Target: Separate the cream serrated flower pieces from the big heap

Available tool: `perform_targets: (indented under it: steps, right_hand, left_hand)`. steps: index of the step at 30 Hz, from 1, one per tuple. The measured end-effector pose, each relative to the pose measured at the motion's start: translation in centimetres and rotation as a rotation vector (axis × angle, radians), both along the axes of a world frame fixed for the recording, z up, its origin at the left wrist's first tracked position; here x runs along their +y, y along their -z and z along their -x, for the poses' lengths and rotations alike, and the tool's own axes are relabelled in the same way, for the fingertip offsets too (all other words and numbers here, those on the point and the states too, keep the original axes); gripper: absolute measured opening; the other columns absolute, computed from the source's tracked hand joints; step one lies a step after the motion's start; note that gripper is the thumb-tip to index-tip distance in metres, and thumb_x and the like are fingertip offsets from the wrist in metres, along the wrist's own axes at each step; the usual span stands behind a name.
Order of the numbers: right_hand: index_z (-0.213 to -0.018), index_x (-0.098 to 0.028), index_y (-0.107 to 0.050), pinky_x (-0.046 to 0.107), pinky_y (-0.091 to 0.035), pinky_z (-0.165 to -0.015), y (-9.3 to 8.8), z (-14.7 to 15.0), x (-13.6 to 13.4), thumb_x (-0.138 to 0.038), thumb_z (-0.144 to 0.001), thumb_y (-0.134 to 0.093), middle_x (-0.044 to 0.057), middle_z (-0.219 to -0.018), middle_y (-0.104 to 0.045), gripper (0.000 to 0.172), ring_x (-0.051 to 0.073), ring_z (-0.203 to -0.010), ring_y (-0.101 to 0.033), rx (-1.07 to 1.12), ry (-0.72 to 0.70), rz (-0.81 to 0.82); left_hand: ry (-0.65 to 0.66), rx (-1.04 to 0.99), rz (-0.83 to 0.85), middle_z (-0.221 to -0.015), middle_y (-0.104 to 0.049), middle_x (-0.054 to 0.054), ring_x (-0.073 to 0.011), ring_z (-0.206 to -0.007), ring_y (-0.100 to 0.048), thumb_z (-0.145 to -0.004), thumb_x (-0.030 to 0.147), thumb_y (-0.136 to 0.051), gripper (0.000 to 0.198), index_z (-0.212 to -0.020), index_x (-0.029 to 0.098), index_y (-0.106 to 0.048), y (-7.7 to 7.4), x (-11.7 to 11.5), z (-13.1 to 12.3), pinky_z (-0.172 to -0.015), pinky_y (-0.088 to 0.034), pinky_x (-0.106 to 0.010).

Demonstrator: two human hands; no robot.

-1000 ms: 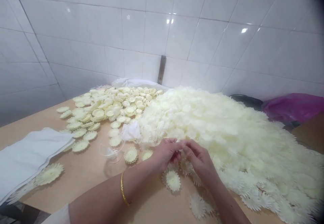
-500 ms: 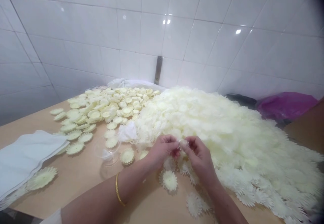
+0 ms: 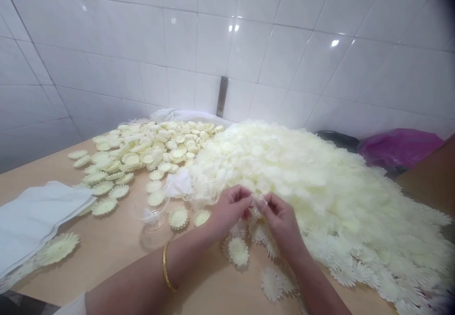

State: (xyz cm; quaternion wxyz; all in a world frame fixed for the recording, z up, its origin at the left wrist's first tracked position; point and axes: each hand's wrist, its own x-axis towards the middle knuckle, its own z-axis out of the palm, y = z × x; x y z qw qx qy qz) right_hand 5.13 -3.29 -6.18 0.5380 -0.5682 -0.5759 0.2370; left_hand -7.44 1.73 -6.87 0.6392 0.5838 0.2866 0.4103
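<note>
My left hand (image 3: 229, 210) and my right hand (image 3: 280, 222) meet fingertip to fingertip over the near edge of a big heap of cream-white flower petal pieces (image 3: 313, 182). Both pinch one small pale petal piece (image 3: 256, 201) between them; its shape is mostly hidden by the fingers. A gold bangle (image 3: 166, 266) circles my left wrist. Loose single flower pieces (image 3: 237, 251) lie flat on the wooden table (image 3: 106, 248) just below my hands.
A spread of yellower, assembled flower discs (image 3: 142, 156) covers the table's left back. A small clear cup (image 3: 151, 213) stands left of my hands. White cloth (image 3: 35, 220) lies at the left edge. A purple bag (image 3: 401, 146) sits far right. White tiled walls behind.
The hands have stayed together at the heap's edge, fingers working slightly on the small piece. The view has shifted a little to the right and down.
</note>
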Motion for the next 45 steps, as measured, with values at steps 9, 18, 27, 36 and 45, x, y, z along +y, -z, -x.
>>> perform_targets:
  steps: [9,18,27,36,45]
  right_hand:
    - [-0.055,-0.018,-0.039,0.021,-0.028,-0.046,0.2,-0.2,0.0,-0.037,-0.076,-0.054,-0.005,-0.051,-0.034,0.032,0.009,-0.05,-0.033,-0.105,0.079,-0.044]
    - [-0.063,-0.019,-0.043,0.022,-0.034,-0.051,0.7,0.1,-0.1,-0.017,-0.077,-0.048,-0.002,-0.06,-0.045,0.015,0.012,-0.056,-0.043,-0.452,0.137,-0.249]
    - [-0.071,-0.019,-0.05,0.024,-0.037,-0.058,1.1,-0.1,0.0,-0.009,-0.077,-0.047,0.0,-0.068,-0.05,0.012,0.014,-0.065,-0.048,-0.499,0.127,-0.312]
    - [-0.071,-0.018,-0.052,0.026,-0.037,-0.06,1.3,-0.4,0.2,-0.005,-0.076,-0.042,0.002,-0.067,-0.047,0.017,0.016,-0.068,-0.046,-0.654,0.165,-0.437]
    - [-0.093,-0.017,-0.053,0.027,-0.042,-0.066,0.8,-0.5,0.2,-0.005,-0.076,-0.037,0.005,-0.082,-0.053,0.026,0.016,-0.076,-0.051,-0.441,0.02,-0.266]
  left_hand:
    - [0.055,-0.027,0.023,-0.068,-0.055,-0.001,-0.0083,-0.053,-0.05,-0.07,0.03,-0.06,0.017,-0.079,0.015,-0.058,0.2,-0.1,-0.1,-0.055,-0.043,-0.024]
    - [-0.042,-0.029,0.063,-0.062,-0.053,-0.001,-0.0088,-0.052,-0.049,-0.071,0.038,-0.058,0.024,-0.067,0.015,-0.054,0.0,0.2,0.2,-0.053,-0.041,-0.023]
    - [-0.043,-0.065,0.083,-0.048,-0.043,0.004,-0.0051,-0.041,-0.036,-0.07,0.035,-0.059,0.025,-0.059,0.016,-0.047,0.1,0.3,0.1,-0.042,-0.028,-0.019]
    - [0.105,-0.065,0.304,-0.039,-0.038,0.005,-0.0033,-0.034,-0.028,-0.065,0.028,-0.061,0.019,-0.055,0.014,-0.053,-0.4,0.2,0.0,-0.037,-0.014,-0.021]
    - [0.039,-0.129,0.207,-0.041,-0.042,0.005,-0.0041,-0.036,-0.033,-0.065,0.023,-0.062,0.012,-0.061,0.013,-0.057,0.0,0.6,0.2,-0.038,-0.022,-0.019]
